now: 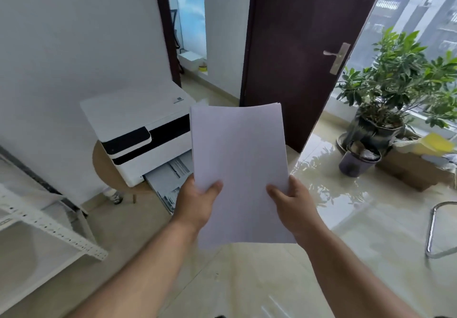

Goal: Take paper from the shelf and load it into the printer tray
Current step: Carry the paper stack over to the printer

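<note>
A stack of white paper (238, 164) is held out in front of me at chest height. My left hand (196, 202) grips its lower left edge and my right hand (293, 205) grips its lower right edge, thumbs on top. Beyond and left of the stack, a white and black printer (141, 132) sits on a low round wooden table against the wall. Its grey paper tray (164, 184) is pulled out toward me, partly hidden behind the paper and my left hand.
A white metal shelf (49, 228) stands at the lower left. A dark door (304, 45) hangs open ahead. Potted plants (395, 90) and a cardboard box (418, 166) line the window on the right. A chrome chair leg (431, 231) is at far right.
</note>
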`<state>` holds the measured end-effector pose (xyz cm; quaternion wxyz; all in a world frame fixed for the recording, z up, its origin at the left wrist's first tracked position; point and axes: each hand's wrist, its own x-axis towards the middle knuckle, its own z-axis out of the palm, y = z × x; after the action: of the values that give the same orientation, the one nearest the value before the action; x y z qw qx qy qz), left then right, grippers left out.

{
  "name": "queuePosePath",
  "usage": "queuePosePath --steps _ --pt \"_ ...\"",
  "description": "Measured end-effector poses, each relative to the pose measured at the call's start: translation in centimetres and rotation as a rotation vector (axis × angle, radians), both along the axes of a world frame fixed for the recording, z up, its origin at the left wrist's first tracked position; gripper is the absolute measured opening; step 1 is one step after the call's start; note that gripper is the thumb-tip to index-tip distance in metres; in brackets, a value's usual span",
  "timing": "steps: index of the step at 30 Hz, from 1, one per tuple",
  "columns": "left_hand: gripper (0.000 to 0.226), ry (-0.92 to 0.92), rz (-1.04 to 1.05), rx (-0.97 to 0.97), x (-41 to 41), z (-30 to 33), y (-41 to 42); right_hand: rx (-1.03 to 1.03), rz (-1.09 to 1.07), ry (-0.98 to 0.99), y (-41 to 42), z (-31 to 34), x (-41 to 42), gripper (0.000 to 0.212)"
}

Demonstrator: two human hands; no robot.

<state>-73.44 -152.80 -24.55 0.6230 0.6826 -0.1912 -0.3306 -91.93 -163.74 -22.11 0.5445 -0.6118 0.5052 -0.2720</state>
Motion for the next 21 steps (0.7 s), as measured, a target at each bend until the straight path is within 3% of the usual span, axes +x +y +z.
queuePosePath --steps 4,12,21 --pt "0.022 -0.006 0.075 0.024 1.7 -0.4 -0.2 -0.003 0.075 0.045 -1.9 -0.2 2.8 0.009" --pt "0.034 0.001 0.237 0.077 4.6 -1.5 -2.3 0.042 0.257 0.076 -6.8 -1.3 8.0 0.004" --pt "0.039 -0.018 0.399 0.128 7.0 -1.2 -6.7 0.098 0.414 0.056 -13.5 -2.6 13.3 0.010"
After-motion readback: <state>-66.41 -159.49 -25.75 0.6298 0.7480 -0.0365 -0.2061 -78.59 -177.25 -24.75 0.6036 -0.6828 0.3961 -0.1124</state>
